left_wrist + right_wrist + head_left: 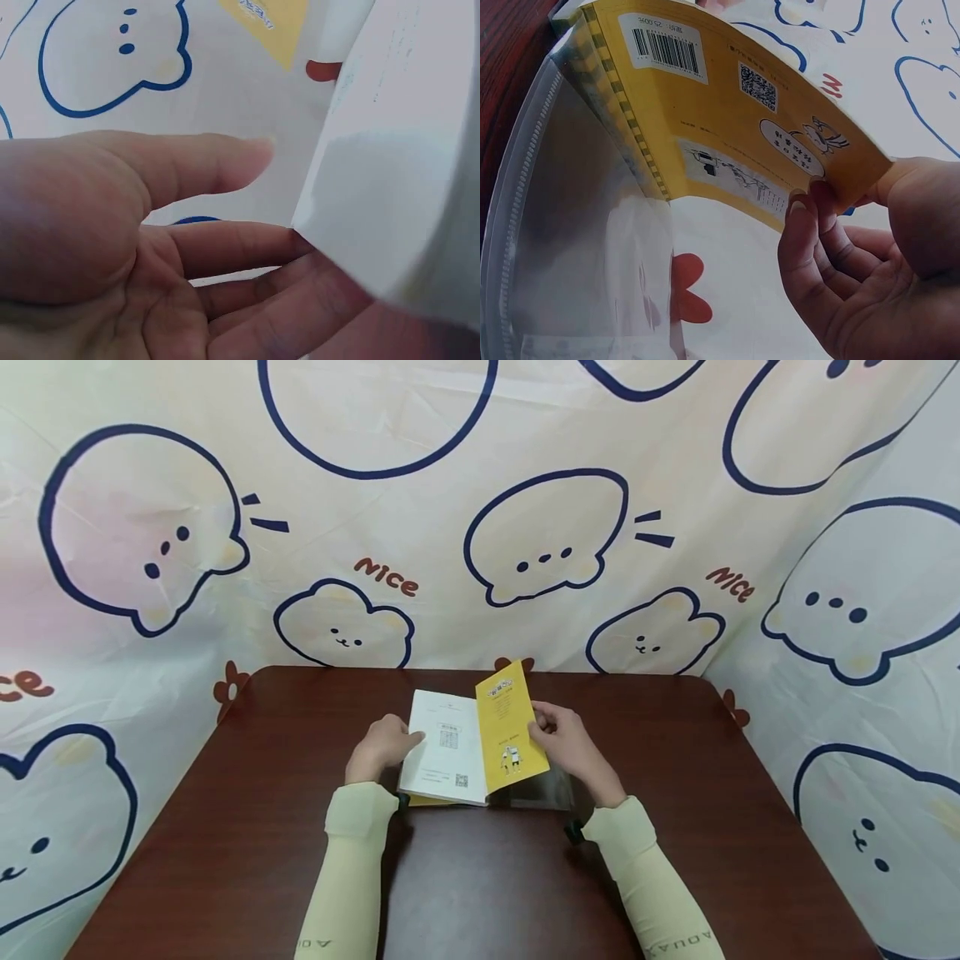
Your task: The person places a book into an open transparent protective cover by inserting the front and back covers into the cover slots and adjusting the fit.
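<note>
A book (446,752) with a yellow cover stands open above the table, a white printed page on the left and a yellow inner flap (513,727) on the right. My right hand (558,739) pinches the flap's outer edge between thumb and fingers. Its yellow outer side (697,97), with barcode and QR code, shows in the right wrist view. My left hand (382,745) is at the book's left edge. In the left wrist view its fingers reach under the white page (390,172), while the thumb stands apart from it.
A clear plastic sleeve (562,225) lies beside and under the book; in the head view part of it (543,789) shows below the flap. The brown table (225,860) ends at a cartoon-printed cloth (442,527) behind and at both sides.
</note>
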Available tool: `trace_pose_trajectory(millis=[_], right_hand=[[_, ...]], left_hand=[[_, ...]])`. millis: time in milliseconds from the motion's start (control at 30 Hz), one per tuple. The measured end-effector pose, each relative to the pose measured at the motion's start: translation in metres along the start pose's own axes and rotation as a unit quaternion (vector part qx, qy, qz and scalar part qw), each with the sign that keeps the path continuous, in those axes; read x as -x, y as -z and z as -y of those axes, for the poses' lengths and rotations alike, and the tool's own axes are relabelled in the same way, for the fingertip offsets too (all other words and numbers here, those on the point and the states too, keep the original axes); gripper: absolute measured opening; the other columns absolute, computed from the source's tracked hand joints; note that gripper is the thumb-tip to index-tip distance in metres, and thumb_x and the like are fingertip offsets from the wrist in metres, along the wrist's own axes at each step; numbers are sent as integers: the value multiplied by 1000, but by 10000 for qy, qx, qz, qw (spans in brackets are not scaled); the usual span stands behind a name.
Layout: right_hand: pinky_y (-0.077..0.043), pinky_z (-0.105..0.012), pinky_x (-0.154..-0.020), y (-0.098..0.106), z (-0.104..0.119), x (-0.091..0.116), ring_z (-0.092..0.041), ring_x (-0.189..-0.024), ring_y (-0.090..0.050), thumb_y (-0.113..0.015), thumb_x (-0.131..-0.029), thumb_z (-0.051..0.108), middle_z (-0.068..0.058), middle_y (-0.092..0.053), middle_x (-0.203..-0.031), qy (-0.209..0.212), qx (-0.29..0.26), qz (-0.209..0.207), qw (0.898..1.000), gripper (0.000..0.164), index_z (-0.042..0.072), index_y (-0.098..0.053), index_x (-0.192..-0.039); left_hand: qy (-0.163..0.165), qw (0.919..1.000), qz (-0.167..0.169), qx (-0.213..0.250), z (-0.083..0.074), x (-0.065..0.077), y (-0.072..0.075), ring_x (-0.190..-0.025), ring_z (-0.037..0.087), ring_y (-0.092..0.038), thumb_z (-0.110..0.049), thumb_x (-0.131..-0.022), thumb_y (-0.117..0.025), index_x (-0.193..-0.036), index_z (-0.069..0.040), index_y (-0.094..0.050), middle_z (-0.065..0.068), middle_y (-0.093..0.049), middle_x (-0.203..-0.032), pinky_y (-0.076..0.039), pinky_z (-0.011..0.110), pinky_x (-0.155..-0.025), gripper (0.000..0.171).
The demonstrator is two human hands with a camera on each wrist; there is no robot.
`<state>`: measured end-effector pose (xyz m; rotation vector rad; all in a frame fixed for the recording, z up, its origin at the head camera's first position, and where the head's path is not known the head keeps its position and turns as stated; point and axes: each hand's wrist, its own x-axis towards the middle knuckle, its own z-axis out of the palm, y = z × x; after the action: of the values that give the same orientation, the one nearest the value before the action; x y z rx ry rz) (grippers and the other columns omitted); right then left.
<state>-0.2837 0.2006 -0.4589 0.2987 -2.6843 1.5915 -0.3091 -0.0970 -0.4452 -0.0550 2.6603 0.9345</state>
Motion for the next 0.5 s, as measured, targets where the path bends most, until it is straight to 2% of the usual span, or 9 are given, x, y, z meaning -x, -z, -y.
trace_pose_trajectory(millis=[100, 233, 367, 500], right_hand=[[-45, -24, -53, 1, 0, 1, -21, -69, -60, -55, -95, 12, -11, -63, -85, 1, -7, 32, 10000, 46, 7, -49, -140], [-45, -23, -53, 1, 2, 1, -20, -69, -60, -55, -96, 11, -14, -63, -87, -22, -43, 140, 9999, 46, 6, -47, -141], [-44, -22, -53, 1, 12, 4, -25, -71, -61, -53, -97, 7, -20, -62, -88, -10, -64, 233, 9997, 45, 1, -45, -141], [-43, -22, -53, 4, 31, 11, -32, -72, -60, -51, -96, 3, -26, -61, -89, 27, -49, 313, 9995, 45, -5, -44, -140]], left_hand=[[110, 9999, -13, 23, 3, -3, -3, -63, 18, -56, -30, -95, -57, -81, -1, -62, 7, -56, -69, -43, 27, -52, 33], [205, 9996, 156, 112, 7, -6, -7, -76, 23, -66, -29, -94, -59, -99, 5, -63, 16, -64, -88, -52, 35, -63, 34], [299, 9990, 281, 186, 9, -8, -11, -82, 28, -69, -28, -94, -58, -117, 10, -57, 24, -64, -105, -55, 43, -74, 44], [315, 9991, 249, 123, 10, -10, -15, -83, 29, -68, -29, -95, -56, -129, 12, -49, 27, -60, -113, -55, 42, -73, 53]])
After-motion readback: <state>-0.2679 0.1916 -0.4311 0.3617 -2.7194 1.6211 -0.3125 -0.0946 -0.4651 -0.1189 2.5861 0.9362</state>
